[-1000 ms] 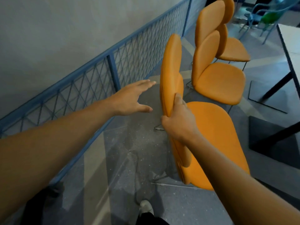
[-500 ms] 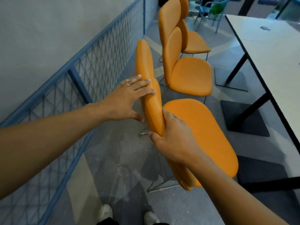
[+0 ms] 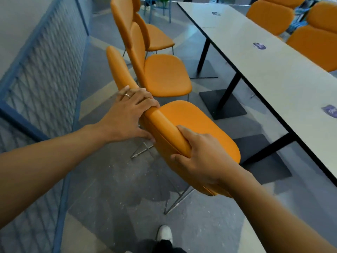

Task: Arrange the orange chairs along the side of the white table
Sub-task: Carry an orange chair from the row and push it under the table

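The nearest orange chair (image 3: 193, 123) stands on thin metal legs just in front of me, its seat facing the white table (image 3: 269, 68) on the right. My left hand (image 3: 127, 115) grips the top edge of its backrest from the left. My right hand (image 3: 200, 157) clasps the same backrest nearer to me. Two more orange chairs stand in a row beyond it: a second chair (image 3: 164, 73) and a third chair (image 3: 155, 37), both with seats turned toward the table.
A blue mesh railing (image 3: 45, 73) runs along the wall on the left. Black table bases (image 3: 224, 105) sit on the grey floor under the table. More orange chairs (image 3: 313, 41) stand on the table's far side. My white shoe (image 3: 164, 232) shows at the bottom.
My left hand went from reaching in the air to gripping the backrest. The view has swung right, and the table with its far chairs has come into sight.
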Available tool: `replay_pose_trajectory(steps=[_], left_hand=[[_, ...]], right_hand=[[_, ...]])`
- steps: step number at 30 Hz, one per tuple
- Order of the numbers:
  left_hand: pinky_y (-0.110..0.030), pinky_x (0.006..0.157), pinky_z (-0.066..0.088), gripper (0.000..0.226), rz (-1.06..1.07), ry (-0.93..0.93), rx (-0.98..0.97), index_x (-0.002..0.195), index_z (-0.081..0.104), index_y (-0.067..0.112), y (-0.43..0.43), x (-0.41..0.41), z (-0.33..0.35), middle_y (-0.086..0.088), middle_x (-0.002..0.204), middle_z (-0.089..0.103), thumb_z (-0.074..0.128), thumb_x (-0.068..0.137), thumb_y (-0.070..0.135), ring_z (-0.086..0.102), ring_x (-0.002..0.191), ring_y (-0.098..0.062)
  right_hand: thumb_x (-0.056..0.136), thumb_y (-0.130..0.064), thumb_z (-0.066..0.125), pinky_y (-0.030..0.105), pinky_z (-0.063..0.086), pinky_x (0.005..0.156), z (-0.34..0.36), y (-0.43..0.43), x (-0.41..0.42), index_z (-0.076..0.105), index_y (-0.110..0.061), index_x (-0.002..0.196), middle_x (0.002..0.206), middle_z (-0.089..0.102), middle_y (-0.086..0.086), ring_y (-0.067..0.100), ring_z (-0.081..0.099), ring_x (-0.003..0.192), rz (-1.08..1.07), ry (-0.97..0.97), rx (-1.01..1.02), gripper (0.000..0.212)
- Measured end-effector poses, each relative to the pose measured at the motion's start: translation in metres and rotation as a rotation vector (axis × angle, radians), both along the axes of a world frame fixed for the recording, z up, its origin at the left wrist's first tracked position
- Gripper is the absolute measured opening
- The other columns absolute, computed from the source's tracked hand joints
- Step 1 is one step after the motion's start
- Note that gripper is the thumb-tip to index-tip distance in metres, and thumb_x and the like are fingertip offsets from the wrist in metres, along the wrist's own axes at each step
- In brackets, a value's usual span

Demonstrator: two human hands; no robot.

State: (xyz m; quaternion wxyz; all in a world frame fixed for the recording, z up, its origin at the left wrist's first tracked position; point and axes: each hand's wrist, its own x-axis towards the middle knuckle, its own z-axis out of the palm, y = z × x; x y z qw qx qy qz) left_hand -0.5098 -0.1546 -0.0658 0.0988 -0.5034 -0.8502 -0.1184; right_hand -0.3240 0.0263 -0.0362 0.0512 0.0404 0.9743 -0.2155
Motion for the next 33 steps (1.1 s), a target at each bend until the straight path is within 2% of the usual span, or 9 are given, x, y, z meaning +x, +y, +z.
replay_pose_trajectory(steps=[2, 4, 7, 11, 15, 19, 25, 29, 33], left_hand=[[-0.052, 0.115, 0.007, 0.096, -0.041, 0.037, -0.053, 0.133, 0.043, 0.036, 0.002, -0.006, -0.001, 0.005, 0.133, 0.045, 0.056, 0.052, 0.087, 0.031, 0.139, -0.024], [-0.053, 0.114, 0.007, 0.092, -0.072, 0.066, -0.046, 0.129, 0.047, 0.034, 0.005, -0.011, -0.003, 0.003, 0.127, 0.049, 0.063, 0.051, 0.08, 0.034, 0.136, -0.026], [-0.048, 0.111, 0.016, 0.086, -0.098, 0.09, -0.015, 0.117, 0.055, 0.029, 0.011, -0.014, -0.002, 0.0, 0.116, 0.055, 0.058, 0.05, 0.083, 0.047, 0.12, -0.024], [-0.048, 0.101, 0.03, 0.088, -0.133, 0.085, -0.036, 0.112, 0.059, 0.025, 0.015, -0.021, 0.003, -0.003, 0.108, 0.055, 0.06, 0.047, 0.085, 0.051, 0.107, -0.028], [-0.041, 0.086, 0.033, 0.086, -0.183, 0.123, -0.034, 0.103, 0.063, 0.022, 0.018, -0.027, 0.006, -0.003, 0.096, 0.053, 0.063, 0.046, 0.086, 0.05, 0.094, -0.026], [-0.04, 0.083, 0.036, 0.083, -0.25, 0.183, 0.045, 0.096, 0.065, 0.017, 0.019, -0.035, 0.003, -0.004, 0.089, 0.054, 0.06, 0.051, 0.087, 0.052, 0.085, -0.025], [-0.041, 0.082, 0.036, 0.081, -0.306, 0.159, 0.096, 0.087, 0.063, 0.017, 0.017, -0.043, -0.002, -0.002, 0.086, 0.054, 0.07, 0.04, 0.082, 0.052, 0.084, -0.026], [-0.042, 0.084, 0.035, 0.075, -0.35, 0.131, 0.104, 0.088, 0.062, 0.017, 0.014, -0.045, -0.002, -0.003, 0.089, 0.056, 0.07, 0.041, 0.075, 0.053, 0.089, -0.028], [-0.044, 0.085, 0.035, 0.076, -0.364, 0.108, 0.065, 0.092, 0.061, 0.016, 0.014, -0.047, -0.002, -0.006, 0.095, 0.056, 0.073, 0.042, 0.072, 0.052, 0.094, -0.032]], right_hand=[[0.091, -0.057, 0.061, 0.046, 0.051, 0.083, -0.003, 0.001, 0.0, 0.032, -0.032, 0.149, 0.113, 0.066, 0.0, 0.021, 0.061, 0.093, -0.007, 0.013, -0.001, 0.069], [0.091, -0.058, 0.06, 0.045, 0.051, 0.082, -0.007, 0.002, -0.001, 0.03, -0.033, 0.151, 0.113, 0.066, -0.002, 0.02, 0.061, 0.092, -0.003, 0.028, 0.009, 0.071], [0.092, -0.056, 0.06, 0.044, 0.051, 0.08, -0.011, 0.002, 0.001, 0.03, -0.036, 0.149, 0.112, 0.066, -0.005, 0.018, 0.061, 0.09, 0.007, 0.051, 0.005, 0.067], [0.091, -0.058, 0.06, 0.042, 0.051, 0.082, -0.011, -0.001, 0.002, 0.032, -0.035, 0.148, 0.117, 0.065, -0.006, 0.018, 0.06, 0.093, -0.01, 0.056, 0.031, 0.068], [0.089, -0.064, 0.06, 0.04, 0.051, 0.082, -0.007, -0.005, 0.001, 0.044, -0.033, 0.14, 0.112, 0.066, -0.007, 0.016, 0.061, 0.093, -0.081, -0.001, 0.041, 0.061], [0.082, -0.072, 0.063, 0.039, 0.054, 0.077, -0.005, -0.015, -0.003, 0.056, -0.033, 0.122, 0.1, 0.067, -0.006, 0.014, 0.061, 0.086, -0.25, -0.099, 0.086, 0.057], [0.067, -0.084, 0.064, 0.035, 0.056, 0.07, 0.002, -0.042, -0.011, 0.062, -0.035, 0.1, 0.082, 0.064, -0.009, 0.01, 0.059, 0.075, -0.57, -0.19, 0.204, 0.059], [0.052, -0.1, 0.044, 0.033, 0.051, 0.066, -0.009, -0.058, -0.01, 0.059, -0.032, 0.08, 0.066, 0.057, -0.01, 0.01, 0.057, 0.066, -0.755, -0.098, 0.324, 0.075], [0.048, -0.103, 0.033, 0.028, 0.045, 0.058, -0.014, -0.063, -0.008, 0.055, -0.03, 0.073, 0.061, 0.055, -0.009, 0.011, 0.055, 0.062, -0.842, -0.045, 0.402, 0.08]])
